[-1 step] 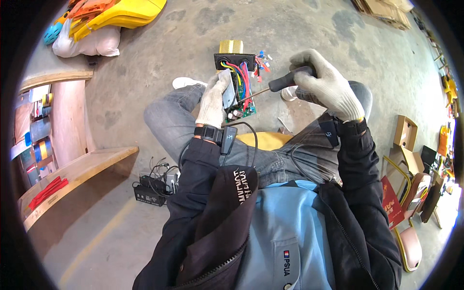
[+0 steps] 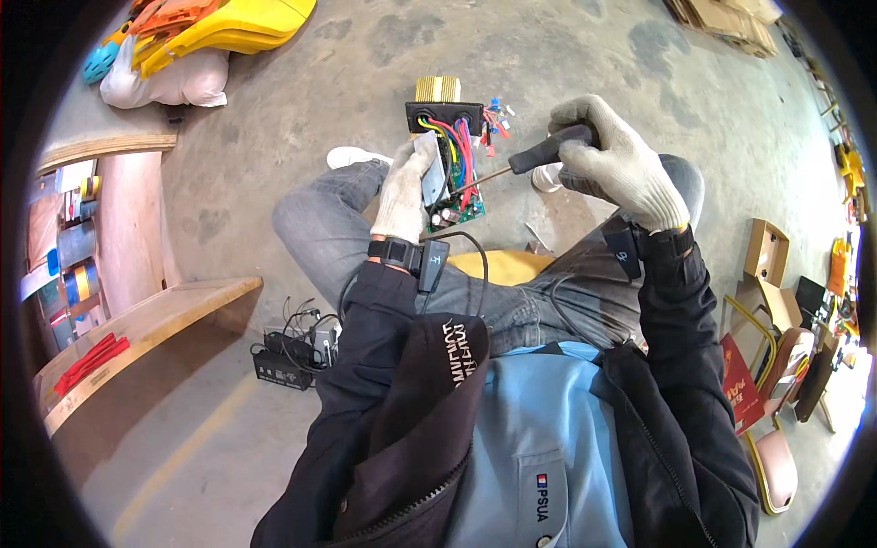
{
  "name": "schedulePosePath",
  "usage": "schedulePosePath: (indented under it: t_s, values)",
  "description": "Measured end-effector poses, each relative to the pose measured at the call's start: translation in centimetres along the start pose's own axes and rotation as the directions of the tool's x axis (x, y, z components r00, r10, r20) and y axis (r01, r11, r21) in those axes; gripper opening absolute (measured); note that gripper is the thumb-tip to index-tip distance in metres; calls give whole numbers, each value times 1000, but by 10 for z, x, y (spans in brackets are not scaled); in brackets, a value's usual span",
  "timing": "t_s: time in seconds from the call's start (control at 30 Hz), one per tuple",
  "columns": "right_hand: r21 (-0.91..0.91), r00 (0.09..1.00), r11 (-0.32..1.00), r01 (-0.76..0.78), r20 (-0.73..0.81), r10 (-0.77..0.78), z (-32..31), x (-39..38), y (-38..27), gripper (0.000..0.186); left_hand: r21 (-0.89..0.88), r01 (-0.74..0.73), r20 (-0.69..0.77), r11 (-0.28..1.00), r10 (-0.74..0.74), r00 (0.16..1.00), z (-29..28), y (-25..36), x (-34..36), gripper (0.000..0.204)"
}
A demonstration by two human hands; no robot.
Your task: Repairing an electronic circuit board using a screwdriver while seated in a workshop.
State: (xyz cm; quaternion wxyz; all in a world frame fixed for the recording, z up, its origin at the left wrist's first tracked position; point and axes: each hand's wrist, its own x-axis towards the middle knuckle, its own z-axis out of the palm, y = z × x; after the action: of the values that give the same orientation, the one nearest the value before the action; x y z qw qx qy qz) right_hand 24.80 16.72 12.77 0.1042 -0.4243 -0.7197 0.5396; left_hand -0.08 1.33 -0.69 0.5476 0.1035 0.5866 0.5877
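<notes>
Circuit board [image 2: 472, 207] under a screwdriver [image 2: 541, 155], between two gloved hands

The board sits ahead of the seated person, between the shoes, its left part hidden by a pale flat plate [image 2: 433, 179] and the left hand [image 2: 404, 190]. That hand is closed on the plate's edge; its fingertips underneath are out of sight. The right hand [image 2: 628, 169] has its fingers wrapped around the screwdriver's smooth black handle. The thin metal shaft slants down to the board beside the plate, but whether its tip meets a screw cannot be told.

Bundled red, blue and yellow wires [image 2: 465, 155] cross the board, covering much of its green surface. They run from a black end panel [image 2: 418, 115], with a ribbed, gold-coloured block [image 2: 438, 89] behind it. Small red and blue connectors [image 2: 494, 117] spread just to the right, too small to make out singly.

Between the legs, a yellow surface [image 2: 501, 265] is partly covered. Stained concrete floor [image 2: 274, 137] surrounds everything; a wooden shelf [image 2: 196, 300] stands at left, curved by the lens.
</notes>
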Motion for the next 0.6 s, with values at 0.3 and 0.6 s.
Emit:
schedulePosePath:
  t_s: [0.3,0.6]
  values:
    - [-249,990,958,140,50,-131,1,10,6,45,-27,-12,-36,1000,11,999,8,5,-8,48]
    - [-170,993,983,74,-75,-88,5,3,-3,39,-51,13,-45,999,-15,999,12,7,-10,51]
